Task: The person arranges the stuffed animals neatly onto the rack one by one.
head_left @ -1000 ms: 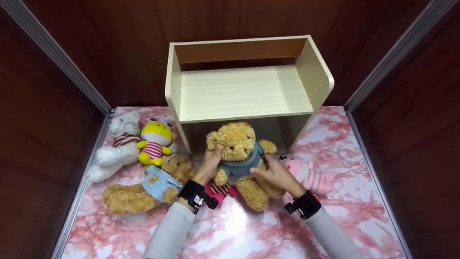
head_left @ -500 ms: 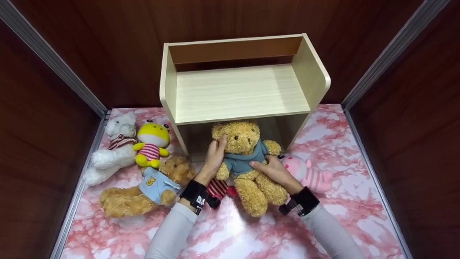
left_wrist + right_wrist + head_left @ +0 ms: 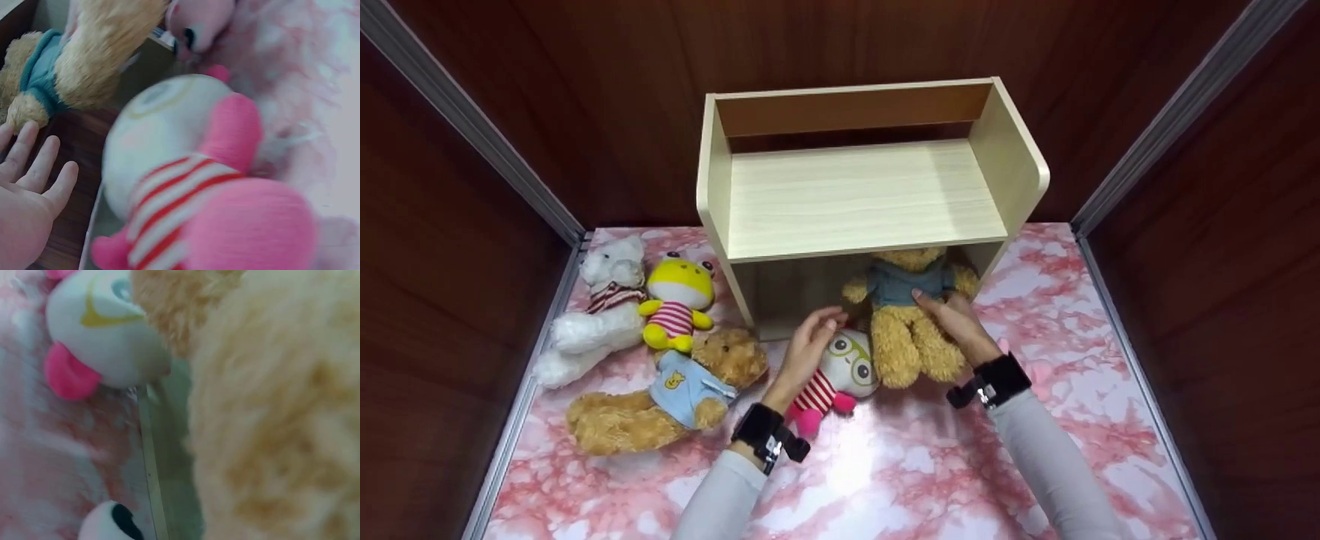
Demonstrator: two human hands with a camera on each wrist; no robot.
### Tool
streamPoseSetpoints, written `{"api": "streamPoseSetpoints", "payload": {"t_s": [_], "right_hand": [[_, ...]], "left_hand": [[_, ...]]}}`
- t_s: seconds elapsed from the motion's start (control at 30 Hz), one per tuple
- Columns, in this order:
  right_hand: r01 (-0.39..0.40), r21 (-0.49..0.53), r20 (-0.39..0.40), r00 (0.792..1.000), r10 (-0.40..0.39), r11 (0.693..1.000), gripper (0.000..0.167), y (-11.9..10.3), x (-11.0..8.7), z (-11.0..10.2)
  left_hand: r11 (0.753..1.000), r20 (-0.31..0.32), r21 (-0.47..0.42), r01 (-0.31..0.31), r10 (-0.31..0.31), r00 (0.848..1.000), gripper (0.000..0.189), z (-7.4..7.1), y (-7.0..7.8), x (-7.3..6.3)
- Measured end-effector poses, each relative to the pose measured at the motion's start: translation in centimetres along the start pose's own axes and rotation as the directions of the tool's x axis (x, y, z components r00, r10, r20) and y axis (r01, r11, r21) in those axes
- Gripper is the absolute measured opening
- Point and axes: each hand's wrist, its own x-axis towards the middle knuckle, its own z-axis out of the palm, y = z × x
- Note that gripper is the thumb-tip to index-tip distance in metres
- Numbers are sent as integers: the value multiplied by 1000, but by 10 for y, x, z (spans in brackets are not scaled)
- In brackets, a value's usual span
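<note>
A tan teddy bear [image 3: 911,289] in a teal shirt is partway inside the lower compartment of the small shelf unit [image 3: 870,195], upright on the right. The upper board hides most of its head, and its legs reach out past the front. My right hand [image 3: 960,326] grips its side, thumb over the shirt front. To the left, my left hand [image 3: 808,349] holds nothing, fingers extended; in the left wrist view its fingertips lie near the bear's paw [image 3: 28,115]. Beneath that hand is a white-headed plush doll [image 3: 851,367] with glasses and a red-striped body.
Left of the shelf lie a white plush animal [image 3: 596,322], a yellow frog toy [image 3: 681,289] and a brown bear in a light blue shirt [image 3: 690,386]. A pink plush toy [image 3: 1039,375] is mostly hidden behind my right arm. Dark panels [image 3: 1200,225] wall the space.
The teal-shirted bear has moved right and back into the lower compartment, held by my right hand. My left hand has let go of it, uncovering the white-headed doll.
</note>
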Motion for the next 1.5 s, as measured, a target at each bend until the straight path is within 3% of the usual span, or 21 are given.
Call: {"api": "streamPoseSetpoints", "payload": {"t_s": [0.07, 0.17, 0.27, 0.4, 0.53, 0.7, 0.87, 0.93, 1.07, 1.27, 1.33, 1.43, 1.5], "right_hand": [[-4, 47, -4, 1000, 4, 999, 74, -2, 8, -1], [0, 147, 7, 1000, -1, 989, 45, -6, 19, -1], [18, 198, 9, 1000, -20, 980, 41, -11, 31, 0], [32, 185, -32, 999, -26, 982, 27, -19, 45, 2], [32, 145, -87, 996, -19, 989, 29, -22, 61, 5], [52, 190, -123, 992, -29, 980, 11, -15, 77, 13], [102, 207, -141, 987, -74, 973, 14, -9, 90, 16], [117, 184, -146, 985, -91, 976, 13, -8, 93, 16], [105, 130, -146, 986, -86, 986, 6, -4, 94, 19], [43, 100, -143, 989, -28, 994, 47, 2, 91, 29], [43, 76, -162, 986, -31, 996, 48, 2, 90, 30], [93, -63, -207, 973, -104, 994, 42, 2, 90, 32], [187, -177, -233, 946, -226, 966, 31, 11, 98, 33]], "left_hand": [[998, 12, 53, 18, -18, 1000, 36, 0, -7, -5], [992, 11, 119, 37, -39, 999, 33, 0, -16, -11], [986, 6, 157, 47, -48, 999, 31, 1, -24, -16], [984, 21, 171, 38, -42, 999, 29, 3, -33, -20], [983, 27, 178, 37, -43, 999, 30, 3, -38, -25], [973, 27, 211, 89, -97, 995, 31, 2, -39, -31], [979, 44, 186, 77, -86, 995, 31, 2, -14, -35], [982, 46, 175, 74, -84, 995, 31, 4, -3, -36], [983, 44, 167, 74, -82, 996, 31, 4, -5, -35], [984, 41, 158, 82, -89, 995, 32, 6, -3, -37], [985, 41, 149, 87, -94, 995, 32, 6, -3, -37], [987, 46, 140, 83, -91, 995, 33, 6, -2, -38], [989, 50, 123, 78, -85, 995, 34, 5, -2, -38]]}}
